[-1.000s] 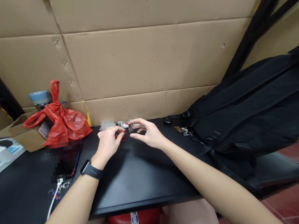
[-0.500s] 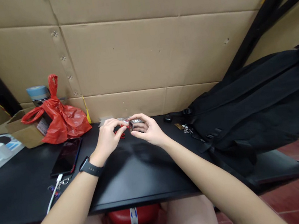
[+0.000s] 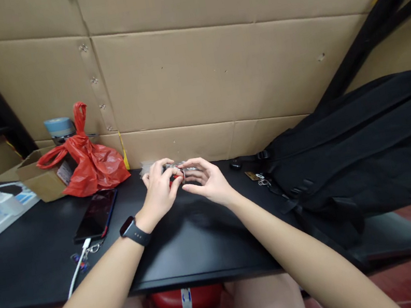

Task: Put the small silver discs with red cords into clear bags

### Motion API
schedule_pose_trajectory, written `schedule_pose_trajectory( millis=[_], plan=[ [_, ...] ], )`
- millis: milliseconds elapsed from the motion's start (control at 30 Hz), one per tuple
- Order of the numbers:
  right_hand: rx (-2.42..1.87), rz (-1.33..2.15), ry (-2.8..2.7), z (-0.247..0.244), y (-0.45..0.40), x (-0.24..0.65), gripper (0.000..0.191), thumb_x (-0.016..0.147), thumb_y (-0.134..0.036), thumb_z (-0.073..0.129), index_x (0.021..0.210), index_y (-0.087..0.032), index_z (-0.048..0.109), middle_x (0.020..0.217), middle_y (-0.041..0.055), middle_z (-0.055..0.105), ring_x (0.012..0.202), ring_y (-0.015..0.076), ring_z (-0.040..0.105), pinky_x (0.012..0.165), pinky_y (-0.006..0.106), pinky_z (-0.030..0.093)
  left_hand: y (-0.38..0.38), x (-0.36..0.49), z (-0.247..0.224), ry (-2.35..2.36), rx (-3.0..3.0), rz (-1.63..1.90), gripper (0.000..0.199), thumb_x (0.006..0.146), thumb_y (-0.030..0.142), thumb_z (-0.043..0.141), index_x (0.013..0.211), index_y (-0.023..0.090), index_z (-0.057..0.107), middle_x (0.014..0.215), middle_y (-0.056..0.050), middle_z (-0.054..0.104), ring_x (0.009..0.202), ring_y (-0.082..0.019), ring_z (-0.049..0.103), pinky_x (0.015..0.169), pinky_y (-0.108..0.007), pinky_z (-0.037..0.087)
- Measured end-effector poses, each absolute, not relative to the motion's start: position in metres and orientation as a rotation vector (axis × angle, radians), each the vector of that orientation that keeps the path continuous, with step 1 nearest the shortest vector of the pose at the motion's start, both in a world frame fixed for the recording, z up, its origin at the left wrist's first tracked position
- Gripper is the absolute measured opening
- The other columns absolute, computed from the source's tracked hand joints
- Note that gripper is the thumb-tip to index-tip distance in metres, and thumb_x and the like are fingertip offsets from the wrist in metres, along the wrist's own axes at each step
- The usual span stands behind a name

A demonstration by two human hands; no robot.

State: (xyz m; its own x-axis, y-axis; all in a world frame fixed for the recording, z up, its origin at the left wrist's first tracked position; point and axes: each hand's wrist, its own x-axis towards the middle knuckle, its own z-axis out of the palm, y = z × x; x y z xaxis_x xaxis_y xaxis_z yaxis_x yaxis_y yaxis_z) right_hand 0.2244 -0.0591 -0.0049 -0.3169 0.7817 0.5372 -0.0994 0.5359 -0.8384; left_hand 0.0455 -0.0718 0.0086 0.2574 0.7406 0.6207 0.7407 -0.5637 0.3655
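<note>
My left hand (image 3: 161,186) is closed in a pinch, thumb and forefinger on a small shiny ring-shaped thing (image 3: 183,175). What exactly it is, I cannot make out. My right hand (image 3: 210,180) curves around its other side, the forefinger at its top edge and the thumb just below. A bit of red (image 3: 172,182) shows by my left thumb, partly covered by the fingers. Behind my hands, clear plastic wrapping (image 3: 146,167) lies against the cardboard.
On the black table (image 3: 201,249), a phone (image 3: 96,215), white cable (image 3: 76,270), power strip (image 3: 4,222) and red plastic bag (image 3: 93,165) by a small carton (image 3: 41,176) are at left. A black backpack (image 3: 365,143) and keys (image 3: 262,180) are at right. Cardboard (image 3: 185,78) stands behind.
My left hand has turned, its thumb now pressing at the ring-shaped thing's edge. My right thumb has dropped slightly lower. The whole view has shifted a little.
</note>
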Motion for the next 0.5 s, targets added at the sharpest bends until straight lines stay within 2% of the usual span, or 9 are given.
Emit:
schedule_pose_trajectory(
  millis=[167, 233, 300, 367, 433, 500],
  plan=[
    [-0.648, 1.012, -1.568, -0.008, -0.057, 0.222, 0.052, 0.063, -0.036, 0.088, 0.103, -0.025, 0.056, 0.122, 0.0068, 0.068, 0.106, 0.0228, 0.069, 0.096, 0.04, 0.055, -0.071, 0.048, 0.005, -1.447, -2.459, -1.308, 0.012, 0.094, 0.026, 0.055, 0.095, 0.023, 0.066, 0.13, -0.009, 0.056, 0.123, -0.026, 0.048, 0.096, -0.042, 0.032],
    [-0.669, 1.044, -1.544, -0.009, -0.055, 0.221, 0.046, 0.064, -0.039, 0.087, 0.095, -0.023, 0.057, 0.114, 0.0051, 0.07, 0.1, 0.0214, 0.07, 0.094, 0.039, 0.056, -0.072, 0.049, 0.004, -1.45, -2.437, -1.341, 0.01, 0.093, 0.024, 0.057, 0.095, 0.022, 0.067, 0.129, -0.009, 0.057, 0.122, -0.027, 0.05, 0.096, -0.042, 0.033],
    [-0.706, 1.045, -1.581, -0.01, -0.051, 0.222, 0.035, 0.073, -0.047, 0.079, 0.088, -0.022, 0.06, 0.101, 0.0034, 0.071, 0.093, 0.0196, 0.069, 0.089, 0.036, 0.056, -0.073, 0.05, 0.005, -1.453, -2.407, -1.387, 0.009, 0.091, 0.024, 0.059, 0.094, 0.023, 0.068, 0.127, -0.008, 0.057, 0.122, -0.027, 0.051, 0.097, -0.043, 0.033],
    [-0.738, 1.012, -1.663, -0.009, -0.048, 0.224, 0.033, 0.084, -0.054, 0.066, 0.085, -0.021, 0.063, 0.09, 0.0027, 0.069, 0.087, 0.0183, 0.067, 0.085, 0.034, 0.055, -0.074, 0.05, 0.006, -1.432, -2.403, -1.423, 0.008, 0.091, 0.025, 0.061, 0.092, 0.023, 0.069, 0.124, -0.008, 0.058, 0.121, -0.026, 0.052, 0.098, -0.043, 0.033],
    [-0.739, 0.967, -1.761, -0.009, -0.046, 0.226, 0.036, 0.09, -0.055, 0.057, 0.086, -0.021, 0.065, 0.089, 0.0029, 0.067, 0.087, 0.0182, 0.065, 0.086, 0.034, 0.054, -0.073, 0.05, 0.007, -1.4, -2.418, -1.444, 0.008, 0.09, 0.026, 0.062, 0.09, 0.023, 0.069, 0.121, -0.007, 0.058, 0.12, -0.026, 0.053, 0.1, -0.043, 0.034],
    [-0.717, 0.901, -1.857, -0.008, -0.044, 0.228, 0.034, 0.093, -0.052, 0.055, 0.085, -0.021, 0.065, 0.094, 0.004, 0.067, 0.095, 0.0193, 0.064, 0.092, 0.036, 0.051, -0.072, 0.049, 0.007, -1.376, -2.439, -1.45, 0.007, 0.09, 0.026, 0.062, 0.09, 0.023, 0.069, 0.118, -0.007, 0.059, 0.118, -0.025, 0.054, 0.1, -0.042, 0.036]
  ],
)
